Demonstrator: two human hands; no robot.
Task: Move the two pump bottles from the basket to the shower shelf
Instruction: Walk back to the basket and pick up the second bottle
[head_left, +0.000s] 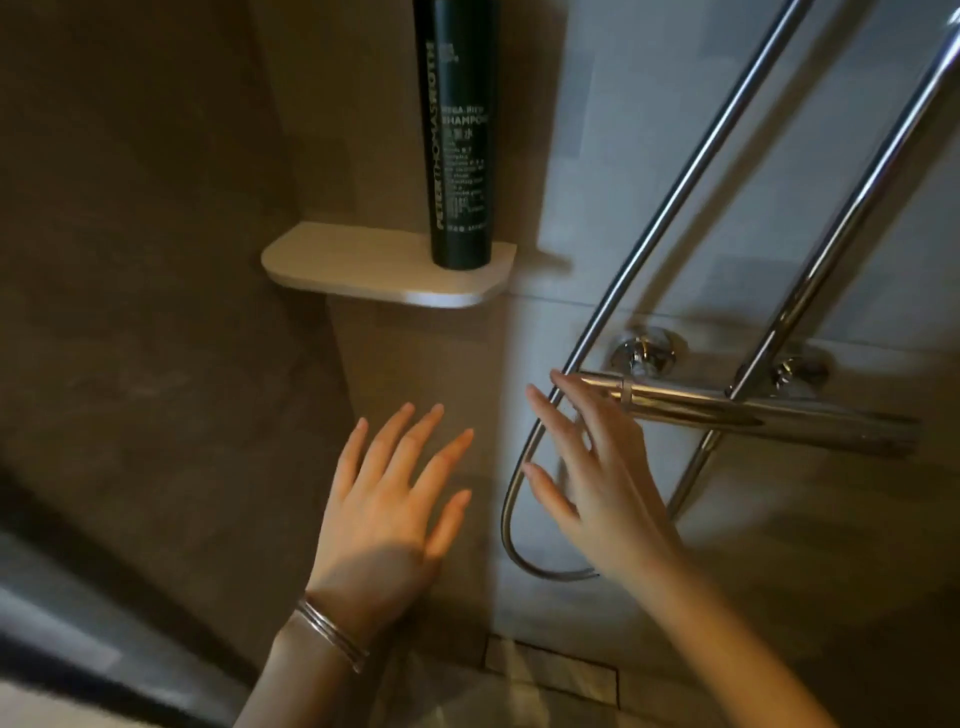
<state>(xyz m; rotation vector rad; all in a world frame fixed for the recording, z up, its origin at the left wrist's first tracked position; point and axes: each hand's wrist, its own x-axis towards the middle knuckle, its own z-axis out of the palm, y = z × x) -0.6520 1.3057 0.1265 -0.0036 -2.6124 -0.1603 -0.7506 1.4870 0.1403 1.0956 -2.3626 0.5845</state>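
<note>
Bottle (457, 135) stands upright on the shelf (363, 273), above my left grip (387, 512); both it and my right grip (597, 483) are spread, empty.

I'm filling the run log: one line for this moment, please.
shelf: one dark bottle upright | left hand: open, empty | right hand: open, empty | basket: unseen

Bottle (457, 135) upright on shelf (337, 260)
</note>
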